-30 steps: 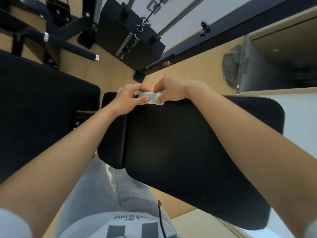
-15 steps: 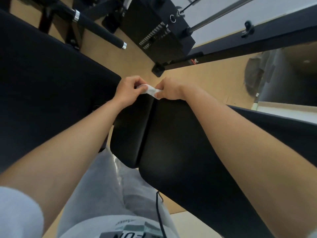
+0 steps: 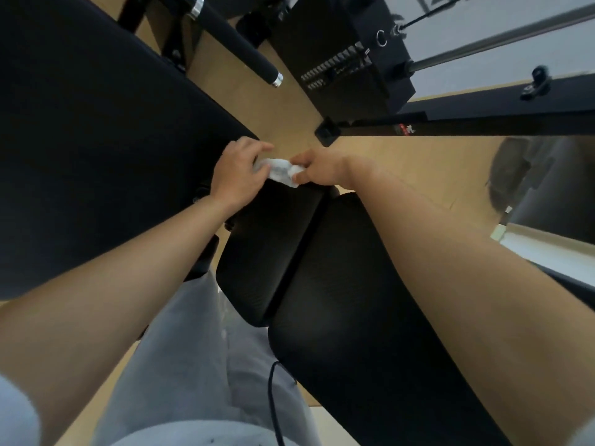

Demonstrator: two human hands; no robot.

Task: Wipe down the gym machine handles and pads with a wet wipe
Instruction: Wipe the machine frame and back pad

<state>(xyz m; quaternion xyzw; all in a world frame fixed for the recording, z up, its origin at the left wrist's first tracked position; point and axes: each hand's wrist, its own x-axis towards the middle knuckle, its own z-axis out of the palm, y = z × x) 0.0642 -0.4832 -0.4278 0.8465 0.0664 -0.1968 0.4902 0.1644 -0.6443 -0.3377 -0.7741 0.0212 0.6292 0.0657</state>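
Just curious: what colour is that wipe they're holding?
White wet wipe, clearest in the head view.

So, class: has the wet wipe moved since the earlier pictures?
Yes. The wet wipe has shifted left across the gap between the pads: earlier above the wide pad, now above the far end of the narrow pad.

Bare floor [image 3: 291, 119] lies open between large pad [image 3: 96, 140] and weight stack [image 3: 347, 59].

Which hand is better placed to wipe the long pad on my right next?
Probably the right hand: it pinches the wet wipe near the far end of the long pad, forearm above it. The left hand sits past the narrower pad.
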